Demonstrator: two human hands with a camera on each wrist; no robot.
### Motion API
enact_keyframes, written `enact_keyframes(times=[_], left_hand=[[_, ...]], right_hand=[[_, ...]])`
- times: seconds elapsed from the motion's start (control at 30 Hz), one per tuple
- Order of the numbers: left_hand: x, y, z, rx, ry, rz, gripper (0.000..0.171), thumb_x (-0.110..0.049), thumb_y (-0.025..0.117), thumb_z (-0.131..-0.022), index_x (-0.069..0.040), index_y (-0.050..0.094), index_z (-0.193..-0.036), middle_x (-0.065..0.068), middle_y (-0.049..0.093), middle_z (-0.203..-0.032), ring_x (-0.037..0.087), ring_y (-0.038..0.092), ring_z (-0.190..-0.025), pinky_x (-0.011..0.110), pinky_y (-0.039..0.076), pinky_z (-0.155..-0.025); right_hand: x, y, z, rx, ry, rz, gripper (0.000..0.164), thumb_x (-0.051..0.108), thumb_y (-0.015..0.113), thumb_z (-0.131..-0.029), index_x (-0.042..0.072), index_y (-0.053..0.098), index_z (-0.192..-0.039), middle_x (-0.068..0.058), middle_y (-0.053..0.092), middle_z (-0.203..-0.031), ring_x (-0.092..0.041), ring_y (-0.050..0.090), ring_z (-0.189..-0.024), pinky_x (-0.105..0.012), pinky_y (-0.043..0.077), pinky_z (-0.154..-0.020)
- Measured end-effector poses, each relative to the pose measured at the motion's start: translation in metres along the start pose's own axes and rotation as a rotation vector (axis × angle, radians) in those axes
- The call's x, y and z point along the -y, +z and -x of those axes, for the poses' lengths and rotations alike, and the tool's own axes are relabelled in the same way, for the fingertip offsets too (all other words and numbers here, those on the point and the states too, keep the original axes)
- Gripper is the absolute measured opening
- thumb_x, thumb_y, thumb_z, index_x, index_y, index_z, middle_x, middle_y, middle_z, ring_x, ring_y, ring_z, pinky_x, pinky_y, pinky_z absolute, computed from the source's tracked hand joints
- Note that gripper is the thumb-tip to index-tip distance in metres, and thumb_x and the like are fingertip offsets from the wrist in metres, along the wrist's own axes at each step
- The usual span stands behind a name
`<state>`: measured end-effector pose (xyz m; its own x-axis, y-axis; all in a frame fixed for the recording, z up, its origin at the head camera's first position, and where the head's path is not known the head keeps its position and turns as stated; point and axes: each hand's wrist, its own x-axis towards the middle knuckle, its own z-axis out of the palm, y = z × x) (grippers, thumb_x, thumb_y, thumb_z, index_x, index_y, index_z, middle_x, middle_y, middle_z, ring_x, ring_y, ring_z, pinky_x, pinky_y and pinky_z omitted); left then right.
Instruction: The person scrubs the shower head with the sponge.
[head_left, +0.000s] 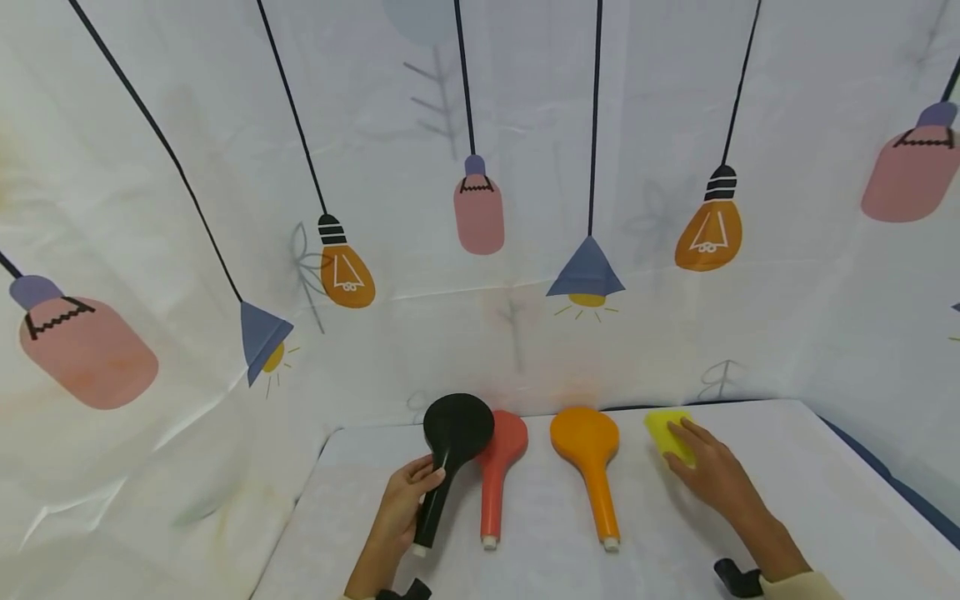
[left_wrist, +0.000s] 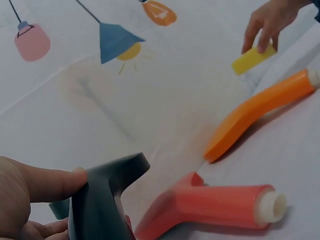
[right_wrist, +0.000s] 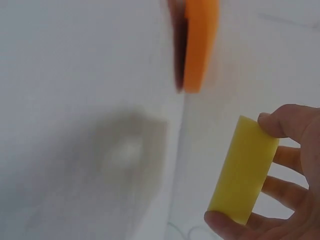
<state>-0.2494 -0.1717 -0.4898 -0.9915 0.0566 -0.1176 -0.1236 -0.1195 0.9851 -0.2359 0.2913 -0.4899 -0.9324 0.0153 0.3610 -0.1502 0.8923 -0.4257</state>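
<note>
My left hand grips a dark hand shower head by its handle, thumb across the front. Its round head points away and overlaps a red shower head lying just to the right. In the left wrist view the thumb presses on the dark handle. My right hand holds a yellow sponge at the table's far right. In the right wrist view, thumb and fingers pinch the sponge at its ends, above the table. Between the hands lies an orange shower head.
A white-covered table carries the shower heads, whose handles end in white connectors facing me. Behind it hangs a white sheet printed with lamps and bulbs. A dark edge runs along the table's right side.
</note>
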Motion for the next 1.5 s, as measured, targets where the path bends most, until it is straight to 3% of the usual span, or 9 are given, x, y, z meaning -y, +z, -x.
enact_keyframes(times=[0.13,0.37,0.5,0.83,1.13,1.5], left_hand=[[-0.002,0.018,0.007,0.049,-0.007,0.026,0.064,-0.015,0.07,-0.093,0.01,0.04,-0.143,0.004,0.066,-0.116,0.011,0.063,-0.098,0.026,0.053,-0.083],[0.001,0.044,0.012,0.116,-0.013,0.061,0.062,-0.012,0.072,-0.09,0.009,0.043,-0.141,0.003,0.068,-0.111,0.012,0.065,-0.1,0.025,0.054,-0.084],[0.005,0.056,0.015,0.145,-0.027,0.084,0.06,-0.011,0.074,-0.089,0.006,0.046,-0.139,0.002,0.069,-0.112,0.012,0.065,-0.099,0.026,0.055,-0.086],[0.011,0.072,0.022,0.196,-0.08,0.101,0.056,-0.01,0.074,-0.087,0.003,0.051,-0.137,0.003,0.07,-0.107,0.013,0.065,-0.095,0.027,0.057,-0.083],[0.013,0.078,0.022,0.177,-0.101,0.082,0.056,-0.012,0.077,-0.085,0.001,0.054,-0.134,0.005,0.071,-0.109,0.014,0.066,-0.095,0.027,0.057,-0.085],[0.016,0.083,0.02,0.195,-0.128,0.065,0.059,-0.014,0.078,-0.085,0.001,0.053,-0.135,0.01,0.07,-0.118,0.018,0.068,-0.102,0.032,0.057,-0.092]], right_hand=[[0.017,-0.005,0.001,-0.006,-0.025,-0.018,0.058,0.017,0.073,-0.088,-0.002,0.052,-0.139,-0.032,0.044,-0.145,-0.056,0.045,-0.127,-0.068,0.041,-0.1],[0.046,-0.007,0.003,-0.095,-0.139,-0.038,0.056,0.015,0.076,-0.086,0.002,0.056,-0.137,-0.027,0.05,-0.144,-0.053,0.054,-0.121,-0.066,0.048,-0.094],[0.068,-0.003,0.005,-0.104,-0.154,-0.057,0.057,0.017,0.076,-0.086,0.006,0.057,-0.139,-0.023,0.05,-0.147,-0.05,0.055,-0.122,-0.064,0.049,-0.094],[0.111,0.017,0.02,-0.08,-0.202,-0.15,0.061,0.02,0.079,-0.085,0.017,0.056,-0.142,-0.011,0.049,-0.151,-0.041,0.056,-0.126,-0.059,0.053,-0.094],[0.139,0.025,0.024,-0.031,-0.255,-0.177,0.059,0.026,0.078,-0.086,0.025,0.057,-0.141,-0.005,0.05,-0.151,-0.037,0.054,-0.13,-0.053,0.054,-0.096],[0.154,0.035,0.034,-0.112,-0.461,-0.105,0.063,0.023,0.082,-0.081,0.03,0.059,-0.139,-0.007,0.053,-0.147,-0.03,0.058,-0.125,-0.043,0.058,-0.092]])
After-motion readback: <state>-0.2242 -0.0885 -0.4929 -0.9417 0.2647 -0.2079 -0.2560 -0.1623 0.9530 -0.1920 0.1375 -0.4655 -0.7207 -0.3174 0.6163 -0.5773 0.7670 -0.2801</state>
